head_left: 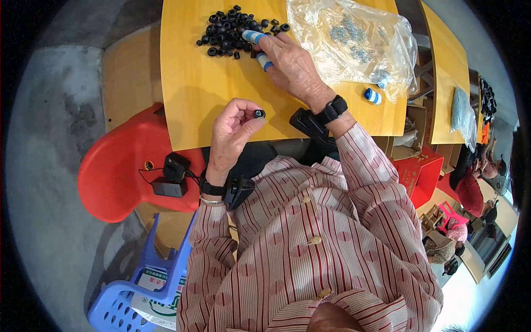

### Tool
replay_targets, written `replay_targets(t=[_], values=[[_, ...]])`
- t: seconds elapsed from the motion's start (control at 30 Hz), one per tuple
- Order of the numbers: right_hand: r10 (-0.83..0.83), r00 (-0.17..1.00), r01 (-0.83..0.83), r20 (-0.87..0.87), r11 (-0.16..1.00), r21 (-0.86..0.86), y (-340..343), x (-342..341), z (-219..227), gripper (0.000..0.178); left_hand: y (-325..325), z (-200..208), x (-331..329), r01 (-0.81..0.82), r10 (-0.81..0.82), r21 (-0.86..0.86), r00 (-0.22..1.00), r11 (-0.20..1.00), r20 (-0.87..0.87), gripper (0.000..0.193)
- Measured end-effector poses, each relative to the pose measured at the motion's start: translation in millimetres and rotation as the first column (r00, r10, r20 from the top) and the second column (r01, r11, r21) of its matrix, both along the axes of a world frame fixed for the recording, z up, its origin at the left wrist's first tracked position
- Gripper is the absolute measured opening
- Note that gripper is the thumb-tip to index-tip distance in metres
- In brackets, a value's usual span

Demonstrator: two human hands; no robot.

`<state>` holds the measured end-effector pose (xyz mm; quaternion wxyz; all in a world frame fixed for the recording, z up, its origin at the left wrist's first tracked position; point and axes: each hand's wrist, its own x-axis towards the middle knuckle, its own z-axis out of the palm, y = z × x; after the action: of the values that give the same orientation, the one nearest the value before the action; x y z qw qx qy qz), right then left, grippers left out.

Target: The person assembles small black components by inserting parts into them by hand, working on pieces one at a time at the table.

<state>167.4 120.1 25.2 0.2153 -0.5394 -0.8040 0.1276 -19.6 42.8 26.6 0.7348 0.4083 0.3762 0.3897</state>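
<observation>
Near the table's front edge, my left hand (235, 130) is closed, pinching a small black barrel-shaped piece (259, 113) between thumb and fingers. A pale ring shows in the end of that piece. Farther away, my right hand (293, 63) reaches to the near right side of a loose pile of small black pieces (224, 33). Blue-and-white wraps (253, 36) cover its finger ends. Those fingers are stretched out and apart, and I see nothing held between them. Some of the pile is hidden behind the wrapped fingers.
A clear plastic bag (315, 50) with many tiny metal parts (348, 30) lies on the yellow table (193, 110). A blue-and-white roll (372, 96) sits beside it. Left of me stand a red chair (116, 171) with black devices (170, 185) and a blue plastic stool (119, 304).
</observation>
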Motion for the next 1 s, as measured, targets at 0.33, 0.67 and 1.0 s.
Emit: replay_targets(t=[0.33,0.67,1.0], values=[[-0.140,0.892,0.051,-0.430,0.976,-0.211,-21.9,15.7,16.5,0.040,6.0,6.5,8.2,-0.135,0.136,-0.040,0.990,0.990,0.031,0.020],[-0.055,0.700,-0.027,-0.712,0.994,-0.103,-77.7,18.0,53.0,0.057,6.6,39.7,33.4,-0.235,0.235,0.100,0.972,0.967,0.019,0.018],[-0.021,0.800,0.117,-0.600,0.986,0.121,-109.3,20.3,59.2,0.060,-11.4,52.6,49.6,-0.184,0.174,0.124,0.981,0.975,0.086,0.019]])
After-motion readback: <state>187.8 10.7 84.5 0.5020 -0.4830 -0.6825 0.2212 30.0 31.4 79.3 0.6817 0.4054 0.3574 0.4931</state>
